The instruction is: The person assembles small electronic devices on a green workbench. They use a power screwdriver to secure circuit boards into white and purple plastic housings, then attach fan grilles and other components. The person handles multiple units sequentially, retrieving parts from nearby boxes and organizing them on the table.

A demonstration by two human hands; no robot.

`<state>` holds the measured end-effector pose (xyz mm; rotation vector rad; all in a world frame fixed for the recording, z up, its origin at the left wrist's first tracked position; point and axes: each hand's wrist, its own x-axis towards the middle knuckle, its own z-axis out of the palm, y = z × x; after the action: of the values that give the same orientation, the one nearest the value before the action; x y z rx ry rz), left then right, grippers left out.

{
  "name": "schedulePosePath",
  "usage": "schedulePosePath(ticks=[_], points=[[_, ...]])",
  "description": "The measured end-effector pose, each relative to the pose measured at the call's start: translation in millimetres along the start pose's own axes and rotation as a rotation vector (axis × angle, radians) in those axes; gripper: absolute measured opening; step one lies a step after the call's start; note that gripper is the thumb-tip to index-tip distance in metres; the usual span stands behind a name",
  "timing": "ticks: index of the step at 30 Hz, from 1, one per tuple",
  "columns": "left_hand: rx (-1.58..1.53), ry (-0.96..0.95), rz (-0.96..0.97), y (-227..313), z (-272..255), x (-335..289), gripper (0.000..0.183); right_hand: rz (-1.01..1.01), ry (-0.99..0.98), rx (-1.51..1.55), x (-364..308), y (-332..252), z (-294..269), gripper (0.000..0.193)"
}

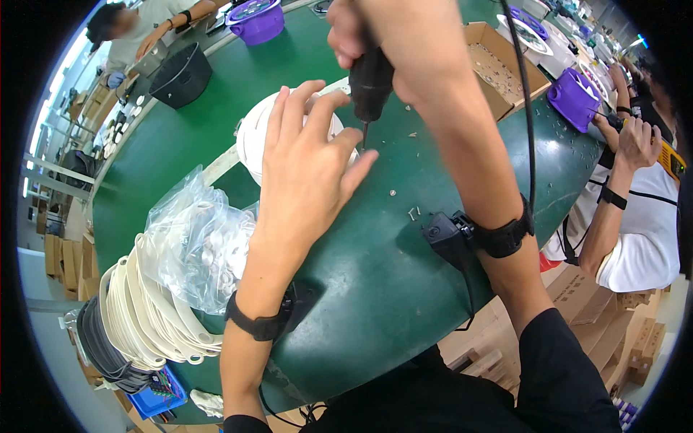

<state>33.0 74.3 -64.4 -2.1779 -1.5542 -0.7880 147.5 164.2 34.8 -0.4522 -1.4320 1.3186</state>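
My right hand (pixel 401 36), blurred at the top, grips a black electric screwdriver (pixel 371 90) that points downward. Its thin bit ends between the thumb and forefinger of my left hand (pixel 307 155); whether a screw sits at the tip is too small to tell. The left hand's fingers are spread over a round white plastic part (pixel 251 137), touching or just above it, and hide much of it. Several small loose screws (pixel 413 213) lie on the green table to the right of the part.
A clear plastic bag (pixel 195 242) of white pieces and stacked cream rings (pixel 148 310) sit at left. Behind are a black bin (pixel 180 76), a purple basket (pixel 258 23) and a cardboard box (pixel 498 61) of screws. A black cable (pixel 525 108) hangs at right. Co-workers (pixel 635 209) occupy both sides.
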Motion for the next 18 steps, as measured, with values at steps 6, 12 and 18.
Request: schedulePosePath(ticks=[6, 12, 18], points=[[-0.019, -0.017, 0.002, -1.7, -2.5, 0.3, 0.047, -0.131, 0.013, 0.050, 8.9, -7.1, -20.4, 0.022], [-0.373, -0.237, -0.153, -60.4, -45.6, -9.1, 0.073, -0.135, -0.044, 0.105, 11.6, -5.3, -28.8, 0.023], [-0.288, -0.278, -0.458, -53.0, -46.2, -4.4, 0.076, -0.036, -0.084, 0.153, 1.1, -3.0, -7.0, 0.024]])
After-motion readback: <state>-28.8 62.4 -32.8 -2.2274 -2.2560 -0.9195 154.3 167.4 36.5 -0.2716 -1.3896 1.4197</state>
